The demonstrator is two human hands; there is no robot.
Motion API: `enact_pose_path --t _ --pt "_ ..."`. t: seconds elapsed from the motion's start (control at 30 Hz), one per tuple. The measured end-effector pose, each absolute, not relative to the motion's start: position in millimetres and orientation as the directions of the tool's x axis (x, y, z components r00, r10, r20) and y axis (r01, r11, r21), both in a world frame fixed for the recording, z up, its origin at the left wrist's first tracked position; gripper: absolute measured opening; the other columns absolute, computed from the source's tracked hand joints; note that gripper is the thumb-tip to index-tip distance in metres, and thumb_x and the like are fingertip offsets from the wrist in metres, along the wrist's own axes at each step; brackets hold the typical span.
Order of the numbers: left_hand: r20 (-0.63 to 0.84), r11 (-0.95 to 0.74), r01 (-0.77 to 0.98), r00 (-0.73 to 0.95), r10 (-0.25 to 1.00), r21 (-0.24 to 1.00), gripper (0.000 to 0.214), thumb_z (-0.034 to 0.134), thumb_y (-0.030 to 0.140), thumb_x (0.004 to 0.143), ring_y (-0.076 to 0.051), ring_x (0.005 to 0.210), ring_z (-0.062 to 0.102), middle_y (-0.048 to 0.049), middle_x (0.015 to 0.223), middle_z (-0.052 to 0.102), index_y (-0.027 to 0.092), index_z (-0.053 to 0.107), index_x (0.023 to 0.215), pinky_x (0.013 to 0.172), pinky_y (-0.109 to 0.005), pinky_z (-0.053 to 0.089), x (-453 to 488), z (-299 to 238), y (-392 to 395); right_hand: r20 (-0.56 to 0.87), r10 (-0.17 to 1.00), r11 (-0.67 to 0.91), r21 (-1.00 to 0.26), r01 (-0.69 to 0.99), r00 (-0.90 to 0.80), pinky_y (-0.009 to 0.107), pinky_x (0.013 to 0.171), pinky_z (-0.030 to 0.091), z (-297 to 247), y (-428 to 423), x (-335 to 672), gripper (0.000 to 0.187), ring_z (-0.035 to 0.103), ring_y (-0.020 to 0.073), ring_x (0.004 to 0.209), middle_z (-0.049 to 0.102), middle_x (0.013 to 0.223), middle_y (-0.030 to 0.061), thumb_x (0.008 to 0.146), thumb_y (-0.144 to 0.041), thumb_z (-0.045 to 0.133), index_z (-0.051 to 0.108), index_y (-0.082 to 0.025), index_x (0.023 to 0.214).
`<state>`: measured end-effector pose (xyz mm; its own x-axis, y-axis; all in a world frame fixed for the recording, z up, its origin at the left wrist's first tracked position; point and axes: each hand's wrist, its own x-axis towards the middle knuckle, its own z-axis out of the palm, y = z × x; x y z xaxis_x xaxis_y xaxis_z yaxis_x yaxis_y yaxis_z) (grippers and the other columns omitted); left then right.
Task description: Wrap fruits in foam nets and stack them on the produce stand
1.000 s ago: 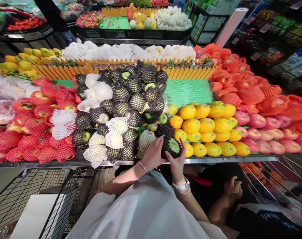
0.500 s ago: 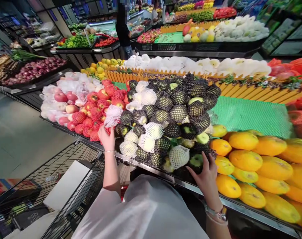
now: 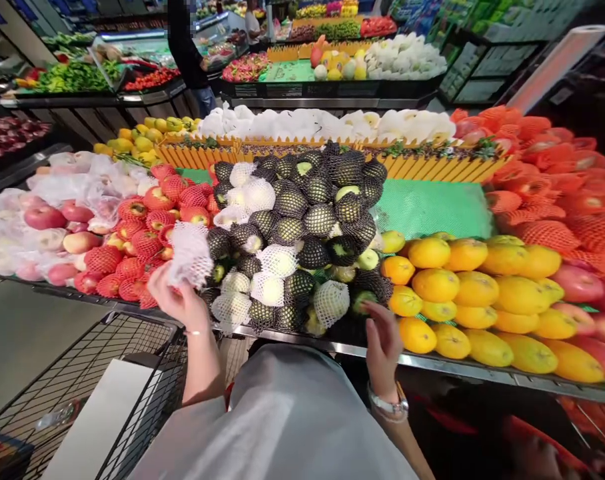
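Note:
I stand at a fruit stand piled with green fruit in black foam nets (image 3: pixel 302 220). My left hand (image 3: pixel 180 300) grips an empty white foam net (image 3: pixel 190 253), lifted just above the seam between the red-netted apples (image 3: pixel 147 233) and the black-netted pile. My right hand (image 3: pixel 382 340) hovers with fingers apart at the stand's front edge, just below a black-netted fruit (image 3: pixel 365 297) and left of the yellow mangoes (image 3: pixel 457 293). It holds nothing. A watch sits on my right wrist, a thin bracelet on my left.
A wire shopping cart (image 3: pixel 132 360) with a white board inside stands at my lower left. The metal shelf edge (image 3: pixel 457 367) runs in front of me. Orange-netted fruit (image 3: pixel 547 193) fills the right. A person (image 3: pixel 187 47) stands by distant vegetable stands.
My left hand picked up the white foam net from the pile and raised it. My right hand let go of the black-netted fruit and drew back toward the front edge.

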<state>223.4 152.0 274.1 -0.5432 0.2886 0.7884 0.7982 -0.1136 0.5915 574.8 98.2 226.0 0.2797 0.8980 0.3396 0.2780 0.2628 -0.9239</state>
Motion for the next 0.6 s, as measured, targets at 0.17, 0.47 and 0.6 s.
enact_pose_path --t 0.17,0.47,0.6 --pt "0.680 -0.584 0.479 -0.038 0.732 0.655 0.040 0.038 0.047 0.097 -0.025 0.104 0.059 -0.0085 0.109 0.064 0.022 0.064 0.114 0.093 -0.041 0.047 330.3 260.8 126.1 0.108 0.991 0.099 -0.988 -0.121 -0.072 0.043 0.091 0.056 232.4 102.0 536.1 0.042 0.067 0.0252 0.105 0.068 0.120 0.0096 0.088 -0.048 0.059 0.061 -0.025 0.122" --pt "0.523 -0.493 0.225 -0.093 0.847 0.840 0.037 0.046 0.024 0.095 -0.023 0.110 0.059 -0.0097 0.117 0.061 0.026 0.050 0.132 0.097 -0.043 0.047 368.1 219.2 98.5 -0.018 0.959 0.028 -0.987 -0.159 0.281 0.042 0.082 0.058 209.7 109.2 529.7 0.035 0.070 0.0236 0.087 0.074 0.097 0.0088 0.083 -0.049 0.062 0.065 -0.019 0.100" --pt "0.555 -0.556 0.161 0.055 0.830 0.816 0.029 0.054 0.034 0.091 -0.025 0.101 0.065 -0.0088 0.105 0.067 0.025 0.060 0.119 0.090 -0.041 0.053 358.6 215.8 93.8 0.024 0.953 0.058 -0.993 -0.103 0.302 0.041 0.083 0.056 217.5 105.2 536.7 0.028 0.069 0.0242 0.087 0.074 0.094 0.0080 0.077 -0.039 0.072 0.068 -0.018 0.094"
